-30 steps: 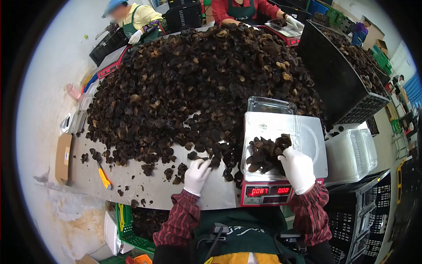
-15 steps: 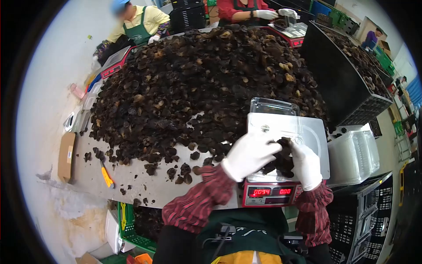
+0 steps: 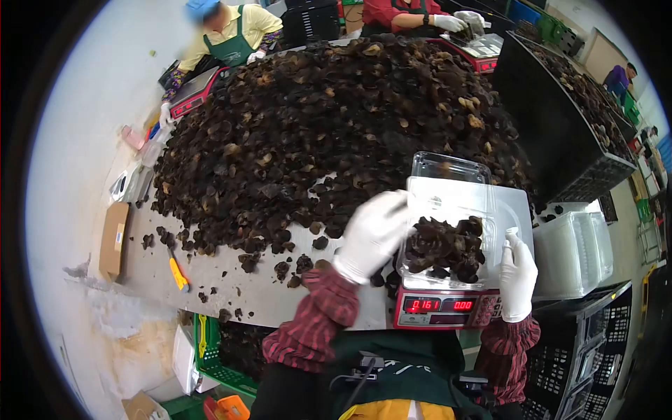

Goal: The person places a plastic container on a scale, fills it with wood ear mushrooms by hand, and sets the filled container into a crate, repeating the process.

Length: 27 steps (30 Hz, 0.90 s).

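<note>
A clear plastic clamshell box point(image 3: 458, 171) stands with its lid folded back on the weighing scale point(image 3: 514, 203), whose red display point(image 3: 444, 305) reads 0.161 and 0.00. Dark wood ear mushrooms point(image 3: 448, 248) lie heaped in the box's near half. My left hand point(image 3: 374, 236), in a white glove, is at the box's left side, fingers stretched toward it and nothing visible in them. To the right of the box, over the scale's edge, my gloved right hand point(image 3: 518, 276) points its loosely bent fingers upward, with no mushroom showing in them.
A large mushroom pile point(image 3: 336, 126) covers the table point(image 3: 224, 276). Stacked clear boxes point(image 3: 570, 255) stand right of the scale, below a black crate point(image 3: 560, 133). A yellow-handled knife point(image 3: 178, 273) lies at left. Two co-workers point(image 3: 241, 35) work across the pile.
Both hands have moved apart from over the box, leaving more mushrooms in it. The display has risen from 0.094 to 0.161. A co-worker at the left leans further toward the table.
</note>
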### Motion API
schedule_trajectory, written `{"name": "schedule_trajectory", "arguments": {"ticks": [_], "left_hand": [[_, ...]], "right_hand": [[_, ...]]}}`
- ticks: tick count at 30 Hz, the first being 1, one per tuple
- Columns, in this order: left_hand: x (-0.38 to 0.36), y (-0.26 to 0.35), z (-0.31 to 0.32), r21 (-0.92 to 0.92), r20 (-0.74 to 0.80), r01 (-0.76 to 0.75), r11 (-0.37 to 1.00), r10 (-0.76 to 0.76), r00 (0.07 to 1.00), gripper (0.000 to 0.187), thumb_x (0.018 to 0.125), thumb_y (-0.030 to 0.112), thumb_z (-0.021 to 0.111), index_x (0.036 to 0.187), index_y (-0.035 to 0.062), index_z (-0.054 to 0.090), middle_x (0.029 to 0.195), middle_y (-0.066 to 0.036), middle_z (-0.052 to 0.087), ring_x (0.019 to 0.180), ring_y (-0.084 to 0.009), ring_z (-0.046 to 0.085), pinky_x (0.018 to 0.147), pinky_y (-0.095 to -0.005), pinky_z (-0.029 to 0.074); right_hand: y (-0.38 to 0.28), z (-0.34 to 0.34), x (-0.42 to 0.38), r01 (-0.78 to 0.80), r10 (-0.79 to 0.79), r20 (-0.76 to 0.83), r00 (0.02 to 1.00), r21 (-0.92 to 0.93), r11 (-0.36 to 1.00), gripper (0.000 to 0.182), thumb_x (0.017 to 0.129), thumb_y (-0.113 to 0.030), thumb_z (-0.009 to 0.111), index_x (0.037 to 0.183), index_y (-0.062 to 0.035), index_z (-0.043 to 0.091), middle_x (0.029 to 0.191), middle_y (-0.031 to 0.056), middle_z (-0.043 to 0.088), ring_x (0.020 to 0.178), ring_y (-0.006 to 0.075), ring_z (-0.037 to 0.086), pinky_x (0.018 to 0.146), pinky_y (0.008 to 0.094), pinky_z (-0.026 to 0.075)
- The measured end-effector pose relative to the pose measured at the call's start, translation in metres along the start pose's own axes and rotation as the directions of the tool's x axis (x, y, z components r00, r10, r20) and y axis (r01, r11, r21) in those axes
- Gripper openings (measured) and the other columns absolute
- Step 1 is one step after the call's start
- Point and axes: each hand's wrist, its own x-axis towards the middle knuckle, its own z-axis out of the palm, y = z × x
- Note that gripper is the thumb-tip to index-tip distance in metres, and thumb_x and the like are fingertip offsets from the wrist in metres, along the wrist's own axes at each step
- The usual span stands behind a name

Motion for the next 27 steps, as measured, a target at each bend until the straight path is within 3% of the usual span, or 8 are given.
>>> {"name": "schedule_trajectory", "arguments": {"ticks": [2,4,9,11,14,19,24,27], "left_hand": [[-0.041,-0.060,0.000,0.457,0.089,0.261,0.850,-0.335,0.938,0.050,0.078,0.024,0.070,0.126,0.0193,0.057,0.134,-0.020,0.046,0.121,-0.0398,0.044,0.098,-0.0467,0.040],[-0.074,-0.086,0.006,0.570,0.237,0.266,0.778,-0.466,0.853,0.053,0.076,0.030,0.071,0.128,0.0288,0.055,0.139,-0.016,0.043,0.124,-0.0431,0.040,0.098,-0.0526,0.037],[-0.105,-0.107,0.010,0.362,0.030,0.196,0.911,-0.222,0.975,0.015,0.071,-0.001,0.060,0.085,0.0062,0.063,0.089,-0.009,0.059,0.090,-0.0291,0.055,0.075,-0.0362,0.049],[-0.116,-0.117,0.010,0.335,-0.024,0.242,0.911,-0.248,0.968,0.013,0.071,-0.003,0.058,0.081,0.0050,0.062,0.088,-0.009,0.059,0.087,-0.0293,0.057,0.073,-0.0375,0.049],[-0.108,-0.103,-0.003,0.288,-0.054,0.301,0.909,-0.298,0.953,0.011,0.071,-0.004,0.059,0.079,0.0039,0.060,0.087,-0.010,0.060,0.087,-0.0298,0.058,0.075,-0.0365,0.048],[-0.085,-0.081,-0.011,0.325,-0.139,0.344,0.881,-0.315,0.939,0.019,0.069,-0.003,0.066,0.084,0.0053,0.057,0.107,-0.010,0.058,0.101,-0.0302,0.055,0.085,-0.0371,0.047],[-0.076,-0.085,-0.011,0.375,0.028,0.386,0.843,-0.426,0.904,0.069,0.062,0.009,0.078,0.126,0.0211,0.055,0.134,-0.015,0.046,0.118,-0.0365,0.046,0.097,-0.0426,0.044],[-0.087,-0.099,-0.002,0.393,0.270,0.376,0.839,-0.496,0.825,0.072,0.064,0.005,0.077,0.129,0.0253,0.054,0.136,-0.014,0.046,0.122,-0.0356,0.045,0.100,-0.0411,0.042]], "right_hand": [[0.015,-0.007,0.001,0.057,-0.059,-0.035,0.998,-0.058,0.997,0.023,0.092,-0.005,0.055,0.113,0.0031,0.061,0.101,0.0132,0.067,0.092,0.0197,0.064,0.084,0.0279,0.047],[0.028,-0.006,0.007,0.139,-0.143,-0.054,0.988,-0.074,0.988,0.023,0.092,-0.007,0.058,0.112,0.0031,0.061,0.092,0.0109,0.067,0.072,0.0141,0.062,0.067,0.0241,0.049],[-0.012,-0.005,0.049,0.050,-0.051,0.079,0.996,0.019,0.999,0.024,0.090,-0.008,0.059,0.111,0.0028,0.061,0.087,0.0108,0.066,0.055,0.0094,0.054,0.053,0.0232,0.045],[-0.009,0.012,0.075,0.225,-0.223,0.243,0.944,0.022,0.974,0.025,0.087,-0.012,0.060,0.110,-0.0029,0.059,0.095,0.0188,0.064,0.086,0.0330,0.063,0.074,0.0355,0.050],[-0.022,0.039,0.108,0.436,-0.402,0.351,0.846,-0.020,0.900,0.025,0.087,-0.015,0.060,0.106,0.0001,0.055,0.095,0.0209,0.063,0.089,0.0360,0.062,0.076,0.0388,0.049],[-0.028,0.095,0.150,0.600,-0.518,0.485,0.704,-0.018,0.800,0.040,0.083,-0.011,0.060,0.118,0.0012,0.045,0.092,0.0216,0.060,0.091,0.0367,0.059,0.077,0.0408,0.047],[-0.028,0.136,0.164,0.709,-0.522,0.577,0.628,-0.149,0.689,0.034,0.083,-0.014,0.060,0.112,0.0020,0.051,0.091,0.0216,0.060,0.090,0.0369,0.060,0.079,0.0414,0.048],[-0.022,0.135,0.167,0.756,-0.567,0.575,0.589,-0.145,0.638,0.021,0.083,-0.010,0.055,0.100,0.0022,0.057,0.091,0.0211,0.061,0.088,0.0372,0.060,0.078,0.0418,0.049]]}}
